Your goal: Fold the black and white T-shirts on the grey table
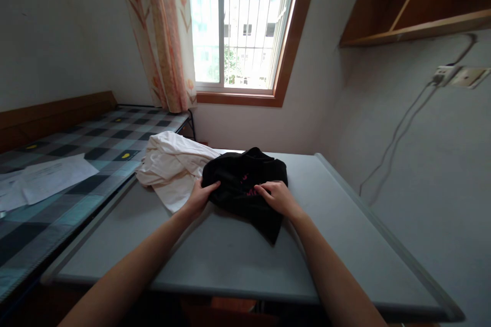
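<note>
The black garment (230,176) lies crosswise on the counter (218,260), the left hand (198,198) gripping its left edge. The right hand (280,197) appears to pinch its right side.

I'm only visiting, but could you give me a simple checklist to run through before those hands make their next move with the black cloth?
1. Left hand holds the black cloth: ok, thumb on top at its left edge.
2. Right hand pinches the fabric: cannot tell; it is at the pink lettering.
3. Black cloth spread flat: not ok, it is bunched, one corner pointing toward the person.
4. White cloth apart from the black one: not ok, the black one appears to overlap it.
5. Papers away from both cloths: ok, they lie on the bed.
</note>
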Demonstrator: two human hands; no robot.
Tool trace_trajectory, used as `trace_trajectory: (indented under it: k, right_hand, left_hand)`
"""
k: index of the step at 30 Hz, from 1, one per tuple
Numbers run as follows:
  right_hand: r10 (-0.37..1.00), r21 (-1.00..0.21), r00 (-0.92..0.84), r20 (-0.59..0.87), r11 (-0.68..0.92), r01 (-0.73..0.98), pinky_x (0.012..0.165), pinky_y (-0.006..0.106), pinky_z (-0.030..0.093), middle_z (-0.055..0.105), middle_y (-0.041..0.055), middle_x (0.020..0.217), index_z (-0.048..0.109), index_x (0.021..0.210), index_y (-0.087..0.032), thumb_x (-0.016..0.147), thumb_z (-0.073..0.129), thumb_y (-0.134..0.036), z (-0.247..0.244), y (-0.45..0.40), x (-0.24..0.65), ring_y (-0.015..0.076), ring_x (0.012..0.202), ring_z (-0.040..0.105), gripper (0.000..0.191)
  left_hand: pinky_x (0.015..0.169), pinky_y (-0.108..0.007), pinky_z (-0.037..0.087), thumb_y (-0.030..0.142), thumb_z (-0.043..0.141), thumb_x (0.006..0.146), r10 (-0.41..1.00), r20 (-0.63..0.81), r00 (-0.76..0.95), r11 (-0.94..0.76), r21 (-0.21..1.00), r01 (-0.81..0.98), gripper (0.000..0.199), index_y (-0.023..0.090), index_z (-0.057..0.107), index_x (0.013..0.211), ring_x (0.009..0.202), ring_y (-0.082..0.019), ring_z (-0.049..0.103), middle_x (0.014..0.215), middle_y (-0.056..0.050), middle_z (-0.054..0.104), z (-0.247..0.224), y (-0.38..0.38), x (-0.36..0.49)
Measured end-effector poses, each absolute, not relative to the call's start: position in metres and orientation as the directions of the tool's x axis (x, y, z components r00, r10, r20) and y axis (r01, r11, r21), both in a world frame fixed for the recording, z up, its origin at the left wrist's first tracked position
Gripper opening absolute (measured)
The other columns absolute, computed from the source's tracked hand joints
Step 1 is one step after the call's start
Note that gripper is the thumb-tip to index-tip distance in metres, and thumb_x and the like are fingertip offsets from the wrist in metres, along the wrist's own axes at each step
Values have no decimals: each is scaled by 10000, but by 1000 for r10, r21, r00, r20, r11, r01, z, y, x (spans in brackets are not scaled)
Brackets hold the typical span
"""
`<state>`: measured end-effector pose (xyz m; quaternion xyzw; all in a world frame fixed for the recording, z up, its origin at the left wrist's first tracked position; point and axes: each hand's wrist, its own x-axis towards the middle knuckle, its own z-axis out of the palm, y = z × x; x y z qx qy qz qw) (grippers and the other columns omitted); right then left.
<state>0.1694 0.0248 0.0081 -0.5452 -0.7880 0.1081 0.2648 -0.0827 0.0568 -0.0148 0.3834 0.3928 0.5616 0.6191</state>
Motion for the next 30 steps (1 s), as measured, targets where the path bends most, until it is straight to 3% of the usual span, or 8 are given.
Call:
trace_trajectory:
  k: [3, 8, 12, 19, 21, 24, 27, 30]
  right_hand:
    - [931, -330, -158, 330, 270, 905, 808, 351, 372, 679, 44, 669, 667, 625, -214, 955, 372, -567, 6, 27, 176, 195, 692, 626, 566]
    - [901, -271, -29, 433, 161, 949, 815, 352, 336, 670, 42, 661, 618, 600, -210, 949, 374, -571, 4, 28, 179, 191, 671, 605, 559]
    - [870, -272, 61, 489, 86, 959, 813, 349, 327, 663, 43, 639, 590, 575, -209, 954, 385, -508, 3, 31, 190, 192, 666, 601, 524]
    - [776, -382, 361, 516, -169, 909, 600, 326, 284, 619, 98, 576, 598, 554, -204, 935, 379, -501, -3, 36, 230, 205, 569, 539, 530]
    - [781, -371, 371, 503, -193, 908, 597, 321, 295, 627, 99, 623, 626, 582, -199, 922, 404, -498, -7, 38, 238, 206, 594, 539, 504]
    - [783, -290, 260, 565, -106, 951, 684, 331, 362, 642, 103, 783, 691, 708, -185, 924, 413, -459, -10, 39, 238, 224, 738, 574, 446]
    - [791, -236, 95, 604, 64, 970, 788, 358, 396, 637, 95, 859, 718, 856, -182, 938, 411, -403, -8, 39, 229, 227, 815, 586, 387]
    - [827, -255, -89, 554, 271, 928, 818, 341, 418, 650, 73, 864, 712, 918, -193, 951, 425, -375, -4, 35, 214, 206, 791, 593, 341]
  left_hand:
    - [883, -364, 564, 213, 866, 578, 999, -53, 4, 50, 905, -423, 508, 136, 664, 1038, 916, -229, 702, 1019, -80, 734, -4, 60, -92]
    - [902, -366, 563, 253, 835, 670, 997, -64, -33, 43, 900, -433, 429, 136, 670, 1048, 930, -221, 703, 997, -85, 736, -1, 64, -97]
    - [870, -362, 573, 382, 746, 786, 995, -82, -63, 45, 894, -446, 332, 123, 679, 982, 892, -220, 708, 924, -97, 739, -2, 67, -98]
    - [804, -332, 574, 307, 673, 832, 911, -123, -394, -57, 907, -416, 185, 135, 653, 896, 780, -176, 686, 859, -71, 703, 3, 93, -135]
    - [861, -339, 549, 265, 667, 811, 889, -29, -457, -119, 949, -291, 206, 143, 638, 975, 854, -178, 668, 950, -73, 683, 1, 100, -147]
    - [967, -389, 480, 197, 687, 746, 791, 294, -536, -257, 956, 145, 453, 167, 571, 1182, 1031, -221, 605, 1163, -105, 600, 1, 99, -155]
    - [1050, -500, 355, 147, 650, 742, 679, 630, -377, -305, 709, 636, 479, 190, 589, 1215, 1197, -318, 495, 1280, -151, 508, 3, 84, -148]
    - [1065, -508, 289, 49, 513, 768, 697, 709, 107, -491, 364, 791, 391, 237, 673, 1071, 1265, -311, 457, 1284, -118, 540, 2, 69, -133]
